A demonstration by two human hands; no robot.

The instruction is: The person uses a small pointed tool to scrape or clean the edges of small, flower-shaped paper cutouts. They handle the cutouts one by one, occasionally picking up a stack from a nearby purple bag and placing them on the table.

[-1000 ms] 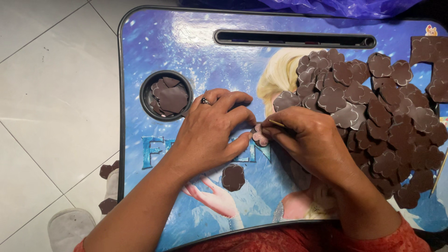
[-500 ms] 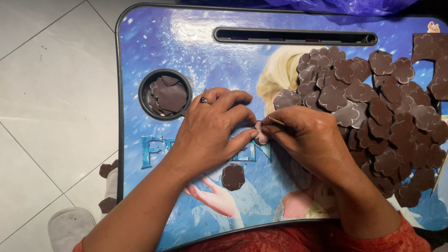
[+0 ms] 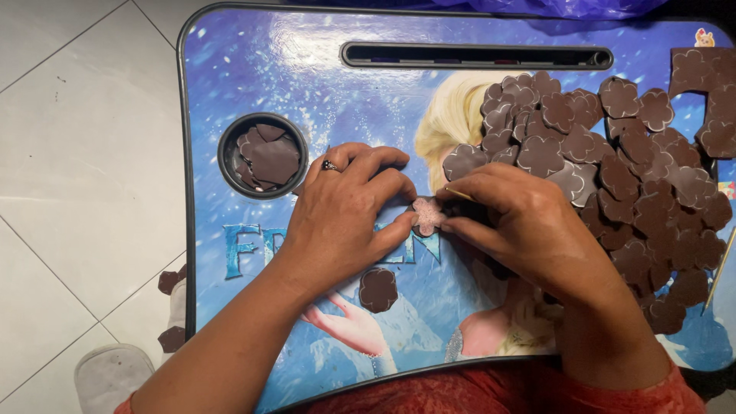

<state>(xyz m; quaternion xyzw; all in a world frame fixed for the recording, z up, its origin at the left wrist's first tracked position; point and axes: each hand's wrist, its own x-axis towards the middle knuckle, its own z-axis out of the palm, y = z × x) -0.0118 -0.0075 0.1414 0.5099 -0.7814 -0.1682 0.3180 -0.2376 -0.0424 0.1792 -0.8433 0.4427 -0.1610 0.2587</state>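
Observation:
My left hand point(image 3: 345, 211), a ring on one finger, and my right hand point(image 3: 529, 226) meet at the middle of a blue picture-printed lap table point(image 3: 253, 69). Between their fingertips sits a small flower-shaped piece point(image 3: 428, 215) showing a pale pinkish face; both hands pinch it. My right hand also holds a thin stick point(image 3: 460, 195) against the piece. One brown flower piece point(image 3: 379, 289) lies alone just below my left hand.
A big heap of brown flower pieces point(image 3: 613, 169) covers the table's right side. The round cup recess point(image 3: 263, 155) at left holds brown scraps. A long slot point(image 3: 475, 55) runs along the far edge. White floor tiles point(image 3: 77, 153) lie to the left, with a few brown bits point(image 3: 170, 280).
The piece between my fingers now shows its pale pinkish face more fully. Both hands have stayed in nearly the same place.

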